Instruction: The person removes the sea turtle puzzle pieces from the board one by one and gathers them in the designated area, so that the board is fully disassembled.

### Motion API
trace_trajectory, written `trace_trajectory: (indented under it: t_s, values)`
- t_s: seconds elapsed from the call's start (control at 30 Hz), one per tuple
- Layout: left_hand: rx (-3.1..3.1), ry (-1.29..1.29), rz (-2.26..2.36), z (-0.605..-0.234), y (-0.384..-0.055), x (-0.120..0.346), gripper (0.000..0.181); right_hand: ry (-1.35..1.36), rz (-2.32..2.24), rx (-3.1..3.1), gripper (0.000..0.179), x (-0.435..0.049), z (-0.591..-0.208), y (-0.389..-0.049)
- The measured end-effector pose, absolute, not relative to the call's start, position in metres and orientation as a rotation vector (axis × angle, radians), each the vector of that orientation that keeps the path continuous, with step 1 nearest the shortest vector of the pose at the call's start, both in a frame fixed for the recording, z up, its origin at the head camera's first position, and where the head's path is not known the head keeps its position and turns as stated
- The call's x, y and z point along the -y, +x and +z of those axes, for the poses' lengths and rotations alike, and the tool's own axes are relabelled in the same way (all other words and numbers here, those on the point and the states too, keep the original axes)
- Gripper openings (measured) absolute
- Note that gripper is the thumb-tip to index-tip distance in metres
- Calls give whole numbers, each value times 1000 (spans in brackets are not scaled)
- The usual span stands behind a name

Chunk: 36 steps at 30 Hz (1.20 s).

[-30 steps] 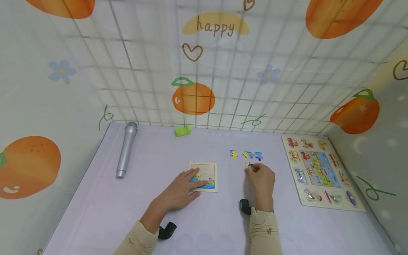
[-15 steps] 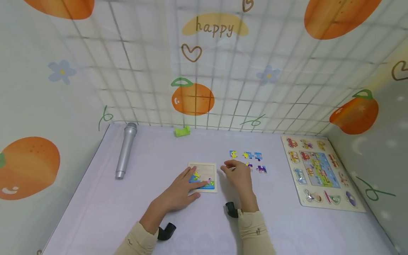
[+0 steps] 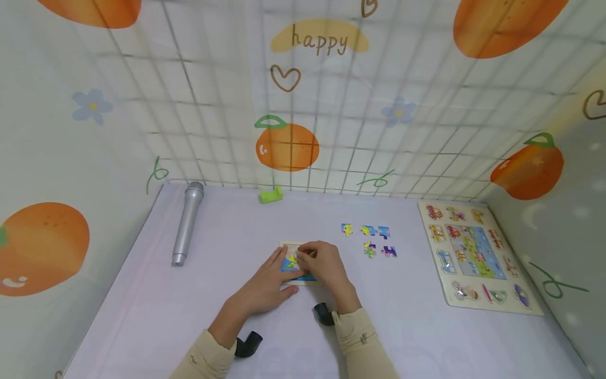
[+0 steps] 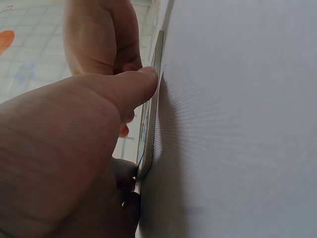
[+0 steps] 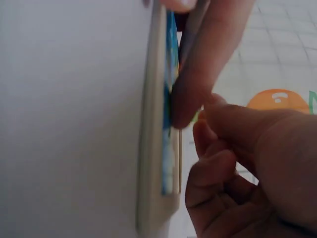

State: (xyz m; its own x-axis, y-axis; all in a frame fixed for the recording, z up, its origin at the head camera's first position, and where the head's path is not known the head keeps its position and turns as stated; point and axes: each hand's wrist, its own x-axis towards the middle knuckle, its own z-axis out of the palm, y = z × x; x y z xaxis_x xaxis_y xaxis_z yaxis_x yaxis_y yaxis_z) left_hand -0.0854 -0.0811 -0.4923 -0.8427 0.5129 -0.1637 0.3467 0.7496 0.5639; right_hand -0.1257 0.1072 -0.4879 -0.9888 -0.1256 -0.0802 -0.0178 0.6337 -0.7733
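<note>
A small wooden jigsaw board (image 3: 320, 243) with a blue and yellow picture lies at the table's middle. My left hand (image 3: 266, 281) rests on its left side, fingers stretched across the picture; in the left wrist view the thumb (image 4: 136, 88) lies at the board's edge. Over the board's right part, my right hand (image 3: 327, 267) pinches a puzzle piece between thumb and finger. Only a yellow-green sliver of that piece shows in the right wrist view. To the right lie loose puzzle pieces (image 3: 389, 251), some yellow and blue, others purple and green.
A larger wooden puzzle board (image 3: 478, 258) with vehicle pictures lies at the right. At the left is a silver microphone (image 3: 188, 223). A green block (image 3: 271, 196) sits near the back edge, before a gridded wall. Black curved fittings (image 3: 324, 314) hang at both wrists.
My right hand has moved left from the loose pieces to the wooden jigsaw board, carrying a puzzle piece. The pieces it covered are now visible. My left hand has stayed on the board.
</note>
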Motion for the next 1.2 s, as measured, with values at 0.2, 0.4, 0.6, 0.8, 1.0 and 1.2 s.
trace_trajectory:
  t_s: [0.2,0.4,0.6,0.8,1.0,1.2]
  values:
    - [-2641,688,751,-494,-86,82,43,-208,-1223,-2679,16,-101,-485,-126]
    - [-2653,690,727,-495,-88,82,42,-248,-1144,-2695,18,-99,-483,-125]
    - [-2655,703,737,-493,-87,81,41,-278,-1119,-2685,17,-99,-486,-126]
    - [-2663,718,744,-497,-88,83,39,-296,-1097,-2704,19,-96,-487,-127]
    - [-2672,700,770,-496,-88,83,41,-277,-1124,-2704,14,-95,-488,-127]
    - [-2694,705,800,-495,-87,82,38,-268,-1164,-2677,11,-95,-488,-127]
